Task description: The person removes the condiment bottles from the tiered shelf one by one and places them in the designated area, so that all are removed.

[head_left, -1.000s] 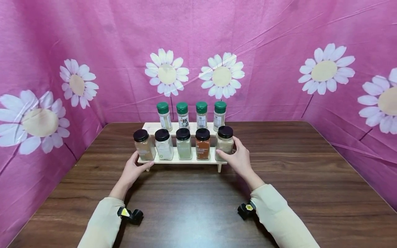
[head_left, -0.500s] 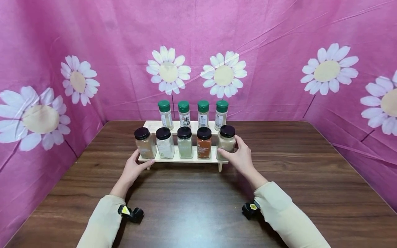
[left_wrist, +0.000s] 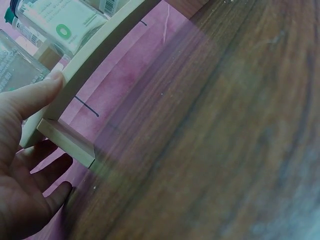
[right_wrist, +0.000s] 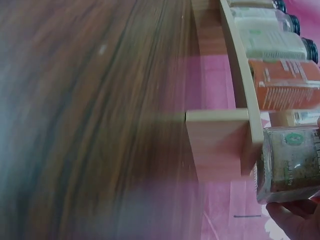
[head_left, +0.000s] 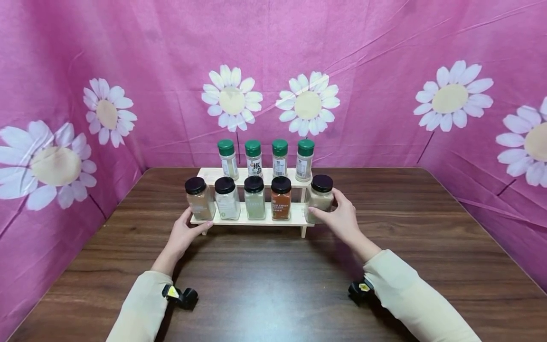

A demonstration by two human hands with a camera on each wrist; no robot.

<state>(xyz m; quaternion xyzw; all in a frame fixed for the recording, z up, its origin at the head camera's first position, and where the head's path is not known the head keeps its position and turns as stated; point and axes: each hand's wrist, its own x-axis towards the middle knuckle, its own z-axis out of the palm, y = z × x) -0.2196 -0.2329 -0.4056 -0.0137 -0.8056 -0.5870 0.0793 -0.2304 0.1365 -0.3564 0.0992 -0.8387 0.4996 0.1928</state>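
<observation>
A two-tier pale wooden spice rack [head_left: 298, 218] stands on the table. My left hand [head_left: 181, 236] grips its front left end, the thumb on the lower board and the other fingers below it in the left wrist view. At the right end my right hand [head_left: 343, 221] holds a square glass spice jar [head_left: 320, 198] with a black lid and beige powder, partly past the board's end [right_wrist: 256, 135]. Left of it on the lower tier are a red pepper jar [head_left: 280, 204], a pale green jar [head_left: 255, 205], a white jar [head_left: 228, 205] and a brown jar [head_left: 201, 205].
Green-capped shakers [head_left: 254, 164] line the upper tier. The brown wooden table [head_left: 265, 280] spreads around the rack. Behind and at both sides hangs a pink cloth [head_left: 367, 133] with white daisies. Each wrist carries a black camera [head_left: 187, 298].
My right hand has moved right with the beige jar, widening its gap from the red pepper jar. My left hand keeps its hold on the rack. The head view shifted slightly.
</observation>
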